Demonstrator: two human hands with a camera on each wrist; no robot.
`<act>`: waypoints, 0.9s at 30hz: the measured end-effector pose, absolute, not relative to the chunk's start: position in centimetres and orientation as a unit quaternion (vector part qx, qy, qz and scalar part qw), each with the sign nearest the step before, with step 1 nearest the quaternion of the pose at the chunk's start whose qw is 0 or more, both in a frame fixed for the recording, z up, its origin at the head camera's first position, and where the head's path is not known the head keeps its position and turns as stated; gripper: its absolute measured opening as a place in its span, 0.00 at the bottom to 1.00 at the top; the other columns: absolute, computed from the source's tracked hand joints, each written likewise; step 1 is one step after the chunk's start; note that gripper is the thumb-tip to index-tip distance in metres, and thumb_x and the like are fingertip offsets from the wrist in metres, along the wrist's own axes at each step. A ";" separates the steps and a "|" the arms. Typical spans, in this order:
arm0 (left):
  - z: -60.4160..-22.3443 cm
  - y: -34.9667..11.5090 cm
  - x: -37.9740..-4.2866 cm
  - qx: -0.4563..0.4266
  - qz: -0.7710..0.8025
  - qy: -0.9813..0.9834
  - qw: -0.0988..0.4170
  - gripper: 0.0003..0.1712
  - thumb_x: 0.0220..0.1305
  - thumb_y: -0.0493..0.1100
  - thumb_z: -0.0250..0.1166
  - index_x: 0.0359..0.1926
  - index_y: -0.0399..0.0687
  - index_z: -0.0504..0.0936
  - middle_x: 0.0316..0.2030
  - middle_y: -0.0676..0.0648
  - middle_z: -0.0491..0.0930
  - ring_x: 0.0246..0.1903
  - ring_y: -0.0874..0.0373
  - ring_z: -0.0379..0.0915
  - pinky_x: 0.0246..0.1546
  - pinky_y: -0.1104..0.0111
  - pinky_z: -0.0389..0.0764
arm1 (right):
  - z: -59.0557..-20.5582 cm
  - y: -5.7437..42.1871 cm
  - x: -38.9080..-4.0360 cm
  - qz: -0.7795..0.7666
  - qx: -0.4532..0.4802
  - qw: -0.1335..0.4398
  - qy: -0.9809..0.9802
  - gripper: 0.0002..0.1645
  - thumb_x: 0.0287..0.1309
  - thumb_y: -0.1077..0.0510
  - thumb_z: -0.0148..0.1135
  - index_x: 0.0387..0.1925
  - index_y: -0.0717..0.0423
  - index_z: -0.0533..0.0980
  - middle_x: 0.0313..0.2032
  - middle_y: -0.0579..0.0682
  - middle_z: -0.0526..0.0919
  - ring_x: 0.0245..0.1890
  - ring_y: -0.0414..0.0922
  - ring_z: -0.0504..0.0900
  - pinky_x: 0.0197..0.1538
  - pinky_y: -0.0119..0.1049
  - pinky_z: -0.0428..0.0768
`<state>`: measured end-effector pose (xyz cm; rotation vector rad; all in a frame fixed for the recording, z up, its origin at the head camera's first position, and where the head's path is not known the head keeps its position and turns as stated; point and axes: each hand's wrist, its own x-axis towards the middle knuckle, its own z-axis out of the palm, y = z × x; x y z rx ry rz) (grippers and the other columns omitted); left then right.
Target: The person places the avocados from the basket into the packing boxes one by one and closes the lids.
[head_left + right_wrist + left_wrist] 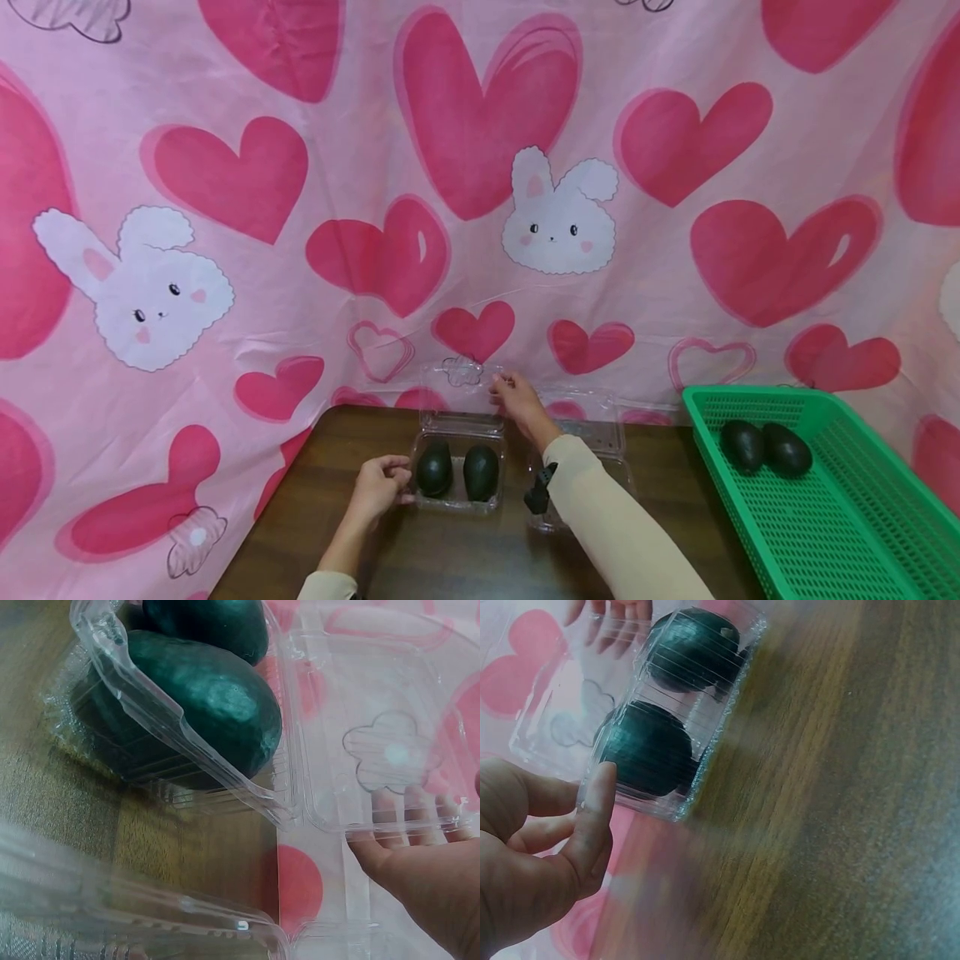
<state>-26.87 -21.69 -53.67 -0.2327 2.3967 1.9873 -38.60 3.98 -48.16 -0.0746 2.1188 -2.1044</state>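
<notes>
A clear plastic clamshell container (459, 505) stands on the table with its lid (457, 400) raised at the back. Two dark green avocados (434, 469) (481, 472) lie side by side inside. My left hand (381, 487) is at the container's left side, its fingers and thumb pinching the rim in the left wrist view. With my right hand (521, 406) I hold the raised lid by its right edge. Through the clear plastic its fingers (424, 814) show behind the lid in the right wrist view.
A second clear clamshell container (551, 523) stands open on the right, partly hidden by my right forearm. Farther right is a green plastic basket (757, 533) with two dark avocados (742, 446) (786, 450). A pink heart-patterned cloth (480, 292) hangs behind the wooden table (450, 558).
</notes>
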 end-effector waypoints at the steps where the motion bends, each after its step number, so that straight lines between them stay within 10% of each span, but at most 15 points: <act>1: -53.7 -21.7 -26.9 -0.075 0.637 0.768 0.010 0.18 0.63 0.27 0.58 0.53 0.21 0.73 0.35 0.32 0.76 0.27 0.52 0.75 0.29 0.57 0.87 | -48.0 4.0 -38.5 -0.705 -0.026 0.076 0.705 0.25 0.72 0.49 0.46 0.60 0.63 0.66 0.56 0.68 0.75 0.58 0.62 0.76 0.61 0.59 0.75; 27: -53.4 -21.3 -26.4 -0.074 0.636 0.769 -0.003 0.17 0.62 0.25 0.57 0.53 0.21 0.73 0.35 0.33 0.76 0.28 0.51 0.77 0.29 0.56 0.87 | -45.7 5.8 -35.7 -0.603 -0.159 0.065 0.779 0.19 0.72 0.56 0.45 0.55 0.65 0.73 0.50 0.65 0.79 0.53 0.61 0.80 0.58 0.54 0.79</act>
